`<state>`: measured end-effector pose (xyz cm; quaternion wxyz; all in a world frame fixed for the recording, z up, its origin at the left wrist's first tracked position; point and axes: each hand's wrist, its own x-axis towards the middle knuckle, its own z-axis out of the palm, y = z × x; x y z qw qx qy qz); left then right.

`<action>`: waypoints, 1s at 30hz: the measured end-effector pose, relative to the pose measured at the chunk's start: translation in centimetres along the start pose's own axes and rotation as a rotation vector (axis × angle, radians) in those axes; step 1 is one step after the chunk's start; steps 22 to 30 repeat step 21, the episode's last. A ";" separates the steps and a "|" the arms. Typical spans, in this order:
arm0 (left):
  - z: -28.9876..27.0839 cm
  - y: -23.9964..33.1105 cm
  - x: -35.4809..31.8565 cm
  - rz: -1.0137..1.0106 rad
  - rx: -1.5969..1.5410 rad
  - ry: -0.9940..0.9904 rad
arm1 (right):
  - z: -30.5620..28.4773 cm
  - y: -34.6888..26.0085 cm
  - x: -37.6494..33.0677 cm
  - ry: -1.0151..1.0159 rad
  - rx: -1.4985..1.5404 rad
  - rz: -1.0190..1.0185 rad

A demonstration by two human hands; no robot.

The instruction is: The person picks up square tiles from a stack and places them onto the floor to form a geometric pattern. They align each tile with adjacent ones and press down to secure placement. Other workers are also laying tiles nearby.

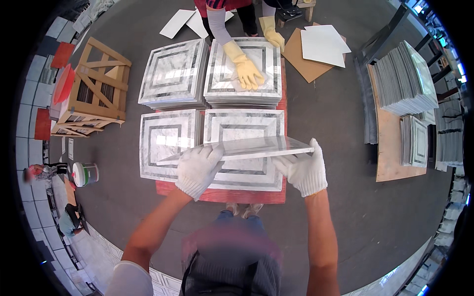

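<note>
co-worker (pixel 222 10) cut off above, blurred lap (pixel 232 241)

L hand (pixel 197 169) & R hand (pixel 303 170) grip marble tile (pixel 247 147); 4 stacks below.

Wooden crate (pixel 96 84) — white bucket (pixel 85 173)

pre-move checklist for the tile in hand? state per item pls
1. Left hand grips the near left edge of the marble tile: ok.
2. Right hand grips the tile's right edge: ok.
3. Tile held near level above the near right stack: ok.
4. Co-worker's yellow-gloved hand rests on the far right stack, apart from the held tile: ok.
5. Stack edges line up: cannot tell.
6. Tile underside free of chips: cannot tell.
</note>
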<state>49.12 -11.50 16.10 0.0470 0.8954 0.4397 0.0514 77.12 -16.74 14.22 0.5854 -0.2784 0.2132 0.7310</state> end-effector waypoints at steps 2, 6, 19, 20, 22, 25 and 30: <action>-0.5 -0.2 -0.9 0.023 -0.062 0.018 | 0.2 0.0 -0.4 0.012 0.044 0.017; -3.2 -4.7 -1.8 -0.508 -0.922 -0.120 | -1.7 -0.9 -0.7 0.001 -0.041 0.025; 14.4 -15.2 -7.6 -0.747 -2.309 -0.582 | -5.9 -1.0 -1.4 -0.015 -0.244 0.073; 15.7 -15.1 -6.9 -0.624 -2.308 -0.572 | -6.9 -1.6 -1.7 -0.065 -0.229 0.074; 16.5 -15.5 -6.6 -0.512 -2.288 -0.539 | -7.8 -1.9 -1.7 -0.134 -0.210 0.094; 16.5 -15.5 -6.6 -0.512 -2.288 -0.539 | -7.8 -1.9 -1.7 -0.134 -0.210 0.094; 16.5 -15.5 -6.6 -0.512 -2.288 -0.539 | -7.8 -1.9 -1.7 -0.134 -0.210 0.094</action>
